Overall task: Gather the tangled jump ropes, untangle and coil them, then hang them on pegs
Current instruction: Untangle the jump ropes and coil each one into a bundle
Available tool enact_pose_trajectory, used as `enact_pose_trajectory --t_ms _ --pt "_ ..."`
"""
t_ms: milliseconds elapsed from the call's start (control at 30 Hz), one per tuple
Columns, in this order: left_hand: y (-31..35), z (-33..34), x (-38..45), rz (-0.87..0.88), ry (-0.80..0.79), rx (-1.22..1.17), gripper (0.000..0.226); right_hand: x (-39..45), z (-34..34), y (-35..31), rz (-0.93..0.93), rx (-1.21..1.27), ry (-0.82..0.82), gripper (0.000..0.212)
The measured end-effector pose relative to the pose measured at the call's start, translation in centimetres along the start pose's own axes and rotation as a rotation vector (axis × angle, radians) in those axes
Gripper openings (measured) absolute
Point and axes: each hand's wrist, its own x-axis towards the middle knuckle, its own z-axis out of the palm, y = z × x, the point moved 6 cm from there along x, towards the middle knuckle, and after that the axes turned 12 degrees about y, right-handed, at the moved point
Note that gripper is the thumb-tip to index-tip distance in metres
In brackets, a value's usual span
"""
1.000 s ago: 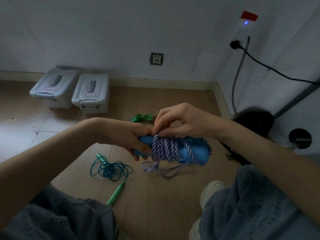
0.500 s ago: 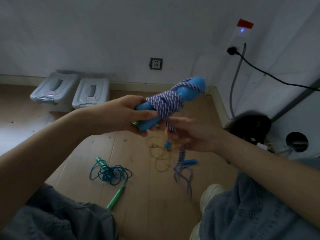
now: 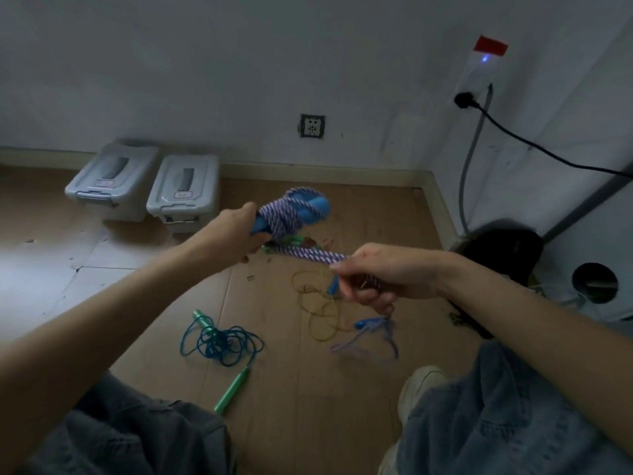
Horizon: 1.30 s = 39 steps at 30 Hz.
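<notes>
Nearest to you, your knees in blue denim fill the lower corners, with a pale shoe [image 3: 419, 389] on the wooden floor [image 3: 301, 406] between them. Just beyond the left knee lies a teal jump rope [image 3: 222, 342] in a loose tangle, one green handle pointing back toward you and the other at the tangle's far left edge.

Your right hand [image 3: 376, 277] is curled tight around a doubled run of the purple-and-white braided rope [image 3: 308, 252], which stretches taut up and left to your left hand [image 3: 236, 233]. More of that rope hangs blurred below your right fist, above the floor. Your left hand grips the near end of the blue handles [image 3: 318, 209], and the rope is wound thickly round them just past your fingers, so the bundle sticks out away from you, tilted up to the right.

Under the taut stretch, a thin yellow rope [image 3: 318, 303] lies in loose loops on the floor, with a small blue piece [image 3: 363, 324] beside it that you cannot identify. Bare floorboards lie open to the left of the ropes and ahead to the skirting.

Farther off, two grey lidded bins [image 3: 185, 192] sit side by side against the white wall. A wall socket [image 3: 312, 125] sits above the skirting, and on the right a black cable [image 3: 534, 149] runs from a plug.
</notes>
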Motion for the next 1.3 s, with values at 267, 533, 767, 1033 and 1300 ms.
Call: enact_pose_trajectory --t_ms 267,533,767,1033,1300 --pt "1.4 2.9 -2.1 0.225 -0.153 0.327 0.029 -0.6 -2.2 -3.0 -0.129 0.502 -0.108 0.028" --pt "6.2 5.3 -6.3 0.819 -0.300 0.253 0.030 1.0 -7.2 -0.4 0.026 0.114 0.531 0.034" --pt "8.0 -0.5 -5.9 0.578 -0.239 -0.421 0.069 0.6 -6.4 1.3 -0.013 -0.076 0.417 0.046" --pt "5.3 -2.7 -3.1 0.104 -0.173 -0.939 0.038 0.6 -1.1 -1.7 -0.208 0.601 -0.052 0.033" --pt "1.8 -1.4 -0.9 -0.073 0.023 -0.724 0.032 -0.7 -0.3 -2.1 -0.187 0.282 -0.073 0.030"
